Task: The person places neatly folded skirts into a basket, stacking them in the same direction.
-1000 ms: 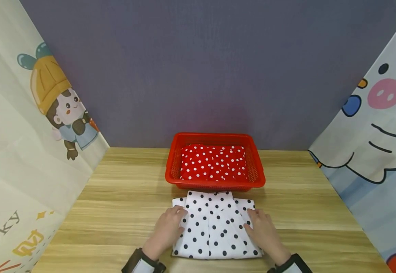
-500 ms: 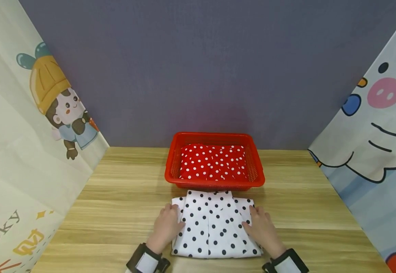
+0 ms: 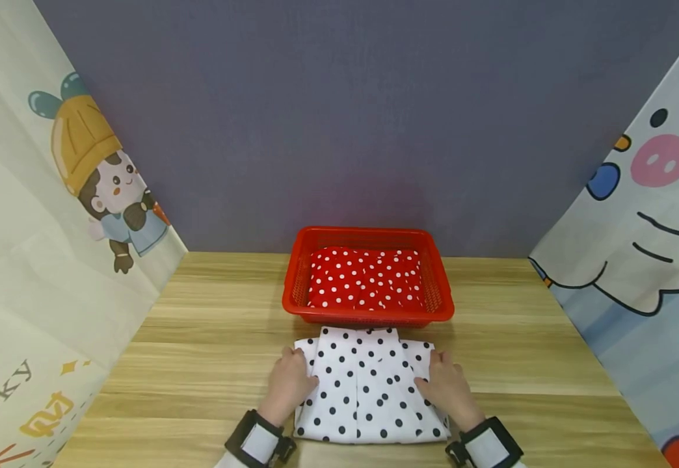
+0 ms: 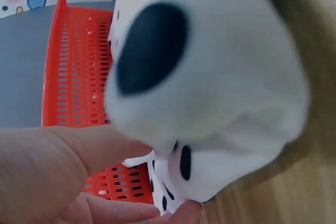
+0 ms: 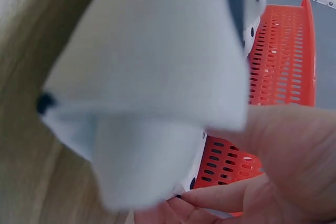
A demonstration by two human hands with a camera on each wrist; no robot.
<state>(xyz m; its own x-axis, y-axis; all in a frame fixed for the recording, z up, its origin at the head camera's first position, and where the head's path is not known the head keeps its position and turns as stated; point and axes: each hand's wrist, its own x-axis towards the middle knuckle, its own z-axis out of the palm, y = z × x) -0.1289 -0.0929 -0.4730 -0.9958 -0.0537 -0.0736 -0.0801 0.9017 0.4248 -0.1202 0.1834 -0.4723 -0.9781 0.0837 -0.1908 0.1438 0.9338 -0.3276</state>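
In the head view, a folded white cloth with black polka dots (image 3: 369, 396) lies flat on the wooden table, in front of a red basket. My left hand (image 3: 288, 385) grips its left edge, thumb on top. On the opposite edge my right hand (image 3: 449, 391) holds it the same way. Up close in the left wrist view, the thumb of my left hand (image 4: 50, 166) goes behind a bulging fold of the white cloth (image 4: 226, 77). The right wrist view has my right hand (image 5: 294, 166) with fingers under the cloth edge (image 5: 157, 61); the folds partly hide both grips.
The red plastic basket (image 3: 369, 316) stands just beyond the cloth and holds a folded red cloth with white dots (image 3: 365, 279). A grey wall (image 3: 351, 130) rises behind the table (image 3: 199, 351). Printed curtains (image 3: 17, 214) flank it left and right.
Both hands have shifted slightly along the side edges of the white cloth, and their wrists have come inward and forward. The cloth and the basket stay in place.
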